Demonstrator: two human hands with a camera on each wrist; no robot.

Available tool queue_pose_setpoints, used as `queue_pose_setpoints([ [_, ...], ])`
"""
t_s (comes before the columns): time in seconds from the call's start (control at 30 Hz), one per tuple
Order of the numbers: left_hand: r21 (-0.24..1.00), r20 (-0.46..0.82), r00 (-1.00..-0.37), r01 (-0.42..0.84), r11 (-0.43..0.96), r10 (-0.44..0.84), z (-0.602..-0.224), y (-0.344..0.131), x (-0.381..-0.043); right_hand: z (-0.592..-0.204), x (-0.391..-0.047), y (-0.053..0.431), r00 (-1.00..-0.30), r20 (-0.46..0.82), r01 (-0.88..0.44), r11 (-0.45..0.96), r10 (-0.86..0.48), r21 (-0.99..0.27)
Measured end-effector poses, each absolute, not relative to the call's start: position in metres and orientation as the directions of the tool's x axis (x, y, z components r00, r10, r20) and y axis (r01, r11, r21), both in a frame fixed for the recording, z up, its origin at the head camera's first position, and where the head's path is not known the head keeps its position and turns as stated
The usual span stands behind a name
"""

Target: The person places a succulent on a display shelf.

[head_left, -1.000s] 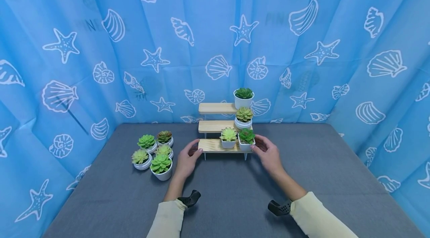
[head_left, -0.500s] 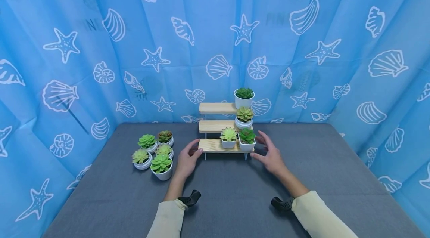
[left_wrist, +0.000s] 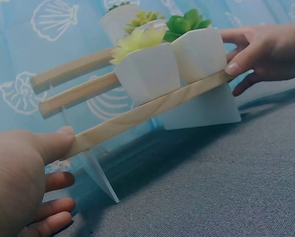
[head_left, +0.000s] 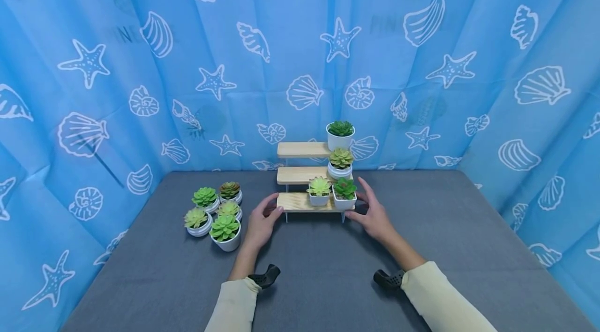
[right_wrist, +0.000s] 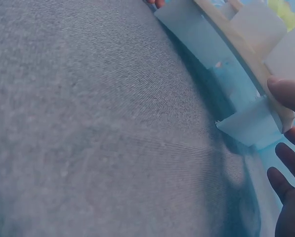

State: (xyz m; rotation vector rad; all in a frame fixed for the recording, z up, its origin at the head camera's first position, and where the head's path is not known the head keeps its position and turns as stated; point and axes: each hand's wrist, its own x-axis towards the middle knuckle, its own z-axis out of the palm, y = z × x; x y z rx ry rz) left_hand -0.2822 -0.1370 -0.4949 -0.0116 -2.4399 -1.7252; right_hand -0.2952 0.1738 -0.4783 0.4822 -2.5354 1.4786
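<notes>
A three-tier wooden plant stand (head_left: 292,201) rises at the table's far side. My left hand (head_left: 259,225) grips the left end of its lowest board, thumb on the front edge in the left wrist view. At the opposite end my right hand (head_left: 377,221) holds the same board, its thumb (right_wrist: 285,91) against the wood. Two potted succulents share that board: a pale green one (head_left: 319,191) and a darker green one (head_left: 345,194) by my right fingers. Another succulent (head_left: 340,163) sits on the middle tier's right, and a dark green one (head_left: 340,135) on the top tier's right.
Several potted succulents, among them a bright green one (head_left: 225,233), cluster on the grey tabletop (head_left: 323,280) left of my left hand. A blue shell-patterned curtain (head_left: 300,61) hangs close behind the stand.
My right hand draws away from the dark green succulent's pot, then closes in on the board's right end, its thumb now lower. The left hand and the plants stay in place.
</notes>
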Motion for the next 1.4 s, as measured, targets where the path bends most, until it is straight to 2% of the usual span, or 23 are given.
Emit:
queue_pose_setpoints([
  [1.4,0.936,0.137,-0.988,0.106,0.334,-0.069,-0.494,-0.137,-0.282,-0.480,-0.307,0.167,-0.937,0.282,-0.348,0.462,-0.207,-0.816],
])
